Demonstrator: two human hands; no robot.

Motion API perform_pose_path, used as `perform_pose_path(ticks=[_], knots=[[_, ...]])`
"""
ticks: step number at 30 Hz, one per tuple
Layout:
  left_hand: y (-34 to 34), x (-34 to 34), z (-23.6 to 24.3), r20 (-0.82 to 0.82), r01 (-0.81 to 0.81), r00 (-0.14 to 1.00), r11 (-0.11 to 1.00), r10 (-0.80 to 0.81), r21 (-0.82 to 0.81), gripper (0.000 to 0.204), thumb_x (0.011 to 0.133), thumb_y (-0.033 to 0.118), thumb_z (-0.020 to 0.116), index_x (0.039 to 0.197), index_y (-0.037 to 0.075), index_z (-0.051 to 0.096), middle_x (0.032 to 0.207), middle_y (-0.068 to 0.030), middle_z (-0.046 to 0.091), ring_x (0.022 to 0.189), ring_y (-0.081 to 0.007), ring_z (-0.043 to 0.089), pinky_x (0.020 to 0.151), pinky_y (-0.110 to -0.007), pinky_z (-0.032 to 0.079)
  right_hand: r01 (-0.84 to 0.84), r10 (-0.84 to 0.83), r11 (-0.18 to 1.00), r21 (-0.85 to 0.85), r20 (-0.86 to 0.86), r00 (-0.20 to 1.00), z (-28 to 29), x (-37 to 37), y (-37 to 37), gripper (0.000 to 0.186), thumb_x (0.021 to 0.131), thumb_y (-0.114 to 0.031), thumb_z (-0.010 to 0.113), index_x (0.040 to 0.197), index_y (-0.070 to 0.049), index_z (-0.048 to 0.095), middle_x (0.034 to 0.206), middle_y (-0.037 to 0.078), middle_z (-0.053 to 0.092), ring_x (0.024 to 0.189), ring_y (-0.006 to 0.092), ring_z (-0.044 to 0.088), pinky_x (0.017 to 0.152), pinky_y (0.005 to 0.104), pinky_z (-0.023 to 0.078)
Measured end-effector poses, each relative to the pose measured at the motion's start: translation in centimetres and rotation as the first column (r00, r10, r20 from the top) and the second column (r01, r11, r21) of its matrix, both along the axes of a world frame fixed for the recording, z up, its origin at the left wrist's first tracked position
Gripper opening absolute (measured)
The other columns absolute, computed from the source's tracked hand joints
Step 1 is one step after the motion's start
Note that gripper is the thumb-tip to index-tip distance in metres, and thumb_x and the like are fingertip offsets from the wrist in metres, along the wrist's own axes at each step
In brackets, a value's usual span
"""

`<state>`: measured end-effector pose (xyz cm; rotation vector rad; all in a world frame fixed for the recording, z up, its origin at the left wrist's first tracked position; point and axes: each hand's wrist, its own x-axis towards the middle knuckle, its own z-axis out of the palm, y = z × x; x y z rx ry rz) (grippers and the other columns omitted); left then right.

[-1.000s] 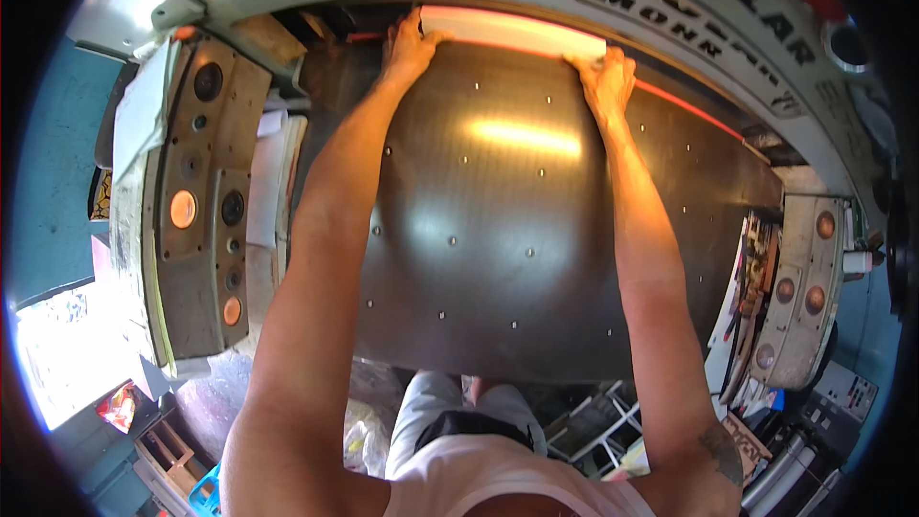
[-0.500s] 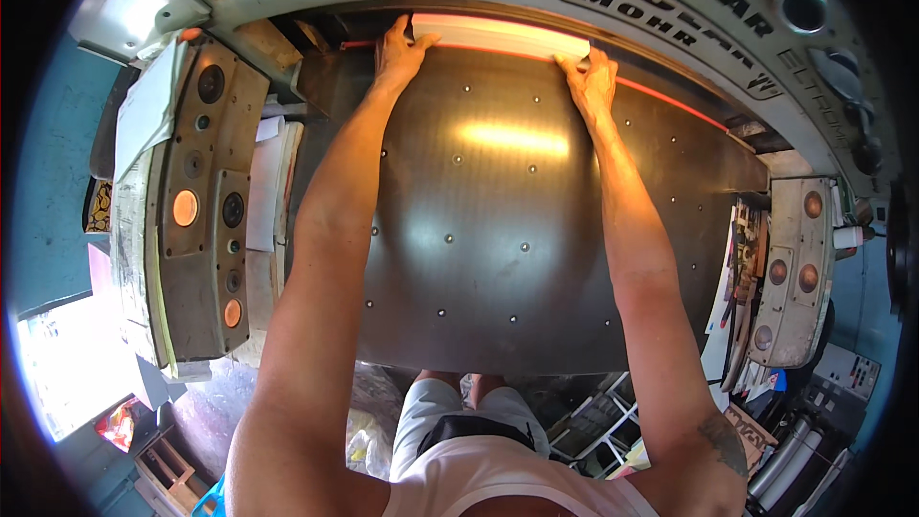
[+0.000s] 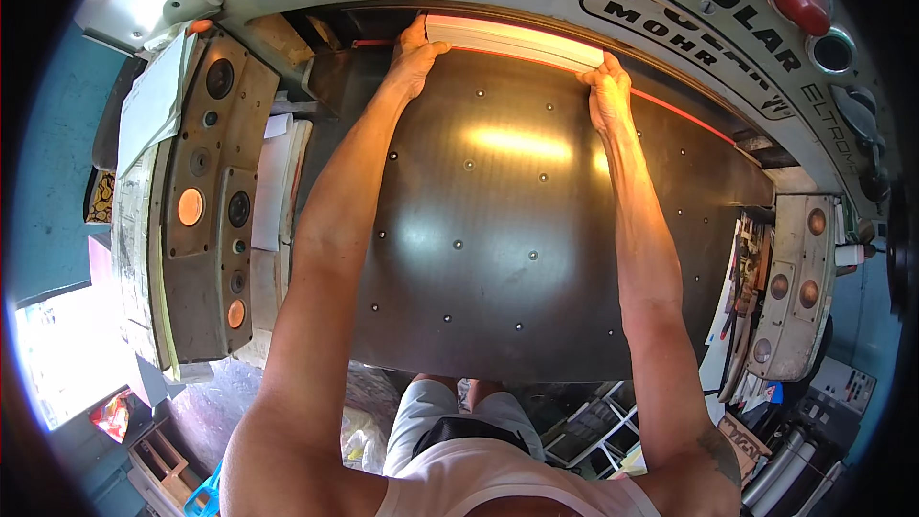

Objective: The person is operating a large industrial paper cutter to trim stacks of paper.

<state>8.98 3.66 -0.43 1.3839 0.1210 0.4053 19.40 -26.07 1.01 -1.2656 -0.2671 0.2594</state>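
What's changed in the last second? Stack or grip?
Little: the head view shifted slightly, and the right hand now looks a bit more bunched, thumb nearer its fingers. Nothing visibly taken hold of or let go. Unchanged: left hand and right hand at the ends of the pale stack, no clear slide across the dark table.

A: what's the fit?
B: white sleeveless top [image 3: 479, 472], scoop neck. black band [image 3: 469, 434] just past the top, pale shorts [image 3: 410, 421] beyond it.
A: ink?
B: dark tattoo [image 3: 725, 458] right of the top.
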Motion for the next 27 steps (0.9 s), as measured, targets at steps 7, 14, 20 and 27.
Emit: perform_pose_path(ticks=[7,14,20,27], knots=[[-0.5,0.2,-0.2,-0.028,-0.039,0.999,0.991,0.043,0.13,0.047,0.082,-0.01,0.06,0.127,0.002,0.056,0.123,-0.0079,0.064,0.114,-0.0162,0.058,0.102,-0.03,0.041,0.014,-0.01,0.997,-0.081,0.056,0.998,0.7,-0.2,-0.1,0.08,0.078,0.008,0.066,0.148,0.015,0.027,0.146,0.026,0.046,0.136,0.0277,0.045,0.113,0.0344,0.033],[-0.4,0.1,-0.1,-0.011,-0.027,1.0,0.999,0.027,0.038,0.043,0.085,-0.006,0.063,0.127,0.0,0.056,0.123,-0.0095,0.065,0.115,-0.0174,0.059,0.102,-0.031,0.043,0.205,-0.137,0.89,-0.408,0.191,0.972,-0.6,0.0,0.7,0.063,0.094,-0.019,0.067,0.144,0.01,0.04,0.137,0.022,0.056,0.126,0.0246,0.053,0.108,0.0337,0.038],[-1.2,0.5,0.1,-0.068,-0.199,0.973,0.946,0.223,0.256,0.042,0.085,0.003,0.071,0.125,0.0,0.059,0.117,-0.0108,0.069,0.107,-0.0168,0.063,0.095,-0.032,0.047,0.357,-0.031,0.661,-0.66,0.451,0.892,-0.3,0.5,-0.1,0.028,0.091,-0.021,0.071,0.109,0.0,0.067,0.093,0.01,0.073,0.082,0.014,0.065,0.077,0.031,0.05],[-1.2,1.0,-0.1,-0.097,-0.253,0.948,0.906,0.302,0.341,0.036,0.088,0.01,0.075,0.119,-0.001,0.062,0.112,-0.0063,0.07,0.098,-0.0124,0.061,0.089,-0.028,0.048,0.304,-0.004,0.714,-0.631,0.431,0.903,0.5,1.1,-1.3,0.039,0.087,-0.033,0.074,0.107,-0.001,0.067,0.087,0.019,0.071,0.076,0.03,0.067,0.076,0.0413,0.052]])
